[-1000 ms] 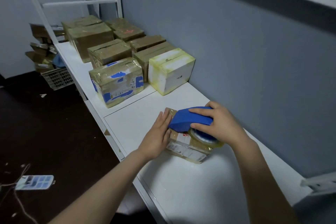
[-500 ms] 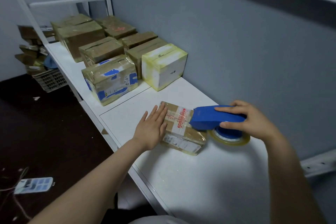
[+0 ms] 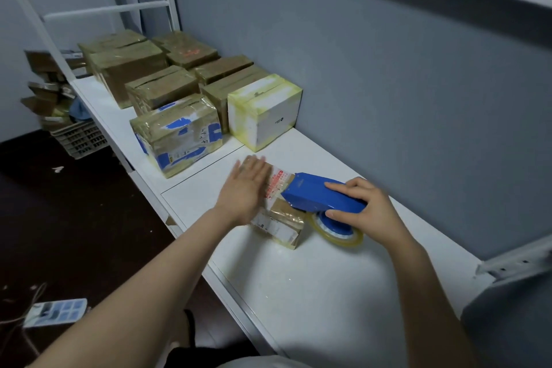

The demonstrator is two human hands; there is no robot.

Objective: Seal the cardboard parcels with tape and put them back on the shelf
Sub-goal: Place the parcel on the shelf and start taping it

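A small flat cardboard parcel (image 3: 283, 218) with a red-printed label lies on the white shelf (image 3: 313, 293) in front of me. My left hand (image 3: 248, 185) lies flat on its top, fingers straight, blurred by motion. My right hand (image 3: 364, 209) grips a blue tape dispenser (image 3: 322, 197) whose front end sits over the parcel's right edge. The roll of clear tape (image 3: 337, 233) hangs under the dispenser, just right of the parcel.
Several taped parcels stand in rows on the shelf's far left, nearest a blue-patched box (image 3: 179, 131) and a white-and-yellow box (image 3: 265, 110). A grey wall (image 3: 388, 84) runs along the back. A crate (image 3: 80, 137) of cardboard and a power strip (image 3: 56, 311) are on the dark floor.
The dispenser was pulled right off the parcel, then moved back left over its right edge. My left hand slid from the parcel's left side onto its top.
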